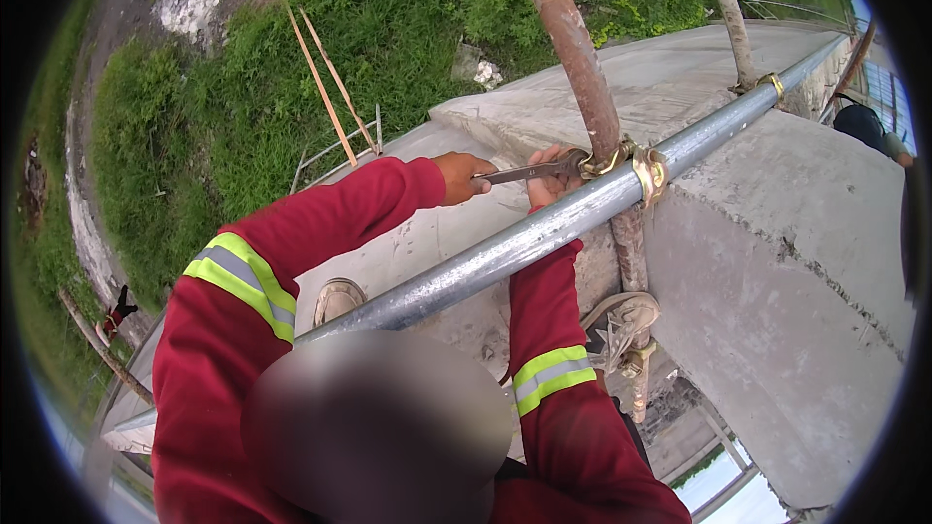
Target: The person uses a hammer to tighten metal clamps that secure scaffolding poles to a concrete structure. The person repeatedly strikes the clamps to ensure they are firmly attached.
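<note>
My left hand [461, 178] grips the handle end of a flat metal spanner [529, 172]. The spanner's jaw sits on a brass-coloured scaffold coupler [636, 165]. That coupler joins a rusty upright pipe [573, 39] to a long silver horizontal pipe [485, 257]. My right hand [549, 182] reaches up from behind the silver pipe and closes on the spanner close to the coupler. Both arms wear red sleeves with yellow and grey reflective bands.
A grey concrete wall [777, 262] runs along the right, under the pipe. My two shoes [335, 299] [616, 322] stand on a ledge far above the grass [388, 10]. A second coupler [772, 84] and another person [869, 126] are farther along the pipe.
</note>
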{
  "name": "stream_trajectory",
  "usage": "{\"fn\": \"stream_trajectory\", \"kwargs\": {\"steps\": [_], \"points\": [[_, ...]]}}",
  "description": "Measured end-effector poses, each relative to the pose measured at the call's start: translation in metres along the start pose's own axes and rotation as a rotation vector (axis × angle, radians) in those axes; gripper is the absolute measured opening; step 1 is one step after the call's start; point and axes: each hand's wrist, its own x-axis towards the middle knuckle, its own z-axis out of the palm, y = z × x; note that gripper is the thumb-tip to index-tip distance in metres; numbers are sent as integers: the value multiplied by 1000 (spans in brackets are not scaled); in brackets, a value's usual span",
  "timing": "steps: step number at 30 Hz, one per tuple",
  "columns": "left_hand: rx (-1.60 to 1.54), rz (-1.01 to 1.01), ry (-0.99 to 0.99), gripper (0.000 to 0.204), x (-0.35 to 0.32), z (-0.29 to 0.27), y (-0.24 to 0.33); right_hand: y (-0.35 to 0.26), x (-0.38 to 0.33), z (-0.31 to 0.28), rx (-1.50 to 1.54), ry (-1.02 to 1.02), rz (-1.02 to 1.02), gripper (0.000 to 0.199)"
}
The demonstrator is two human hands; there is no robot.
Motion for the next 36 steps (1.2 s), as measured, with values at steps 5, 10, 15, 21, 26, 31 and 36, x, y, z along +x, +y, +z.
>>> {"fn": "stream_trajectory", "kwargs": {"steps": [5,10,15,21,26,31,36], "points": [[890,228,217,25,54,-111,42,1,6,1,78,198,17,17],[1274,432,349,27,80,-129,56,3,0,-6,11,113,-1,20],[744,100,421,27,10,-37,9,13,2,-6,112,98,-118,27],[104,-8,274,33,-23,54,0,8,-2,-3,16,53,-79,21],[874,225,232,34,24,-74,11,11,2,-6,28,210,-55,22],[1265,472,360,31,91,-138,28,10,1,-13,-17,103,17,27],[990,205,623,26,21,-57,12,18,-3,-8,-54,47,-107,30]]}}
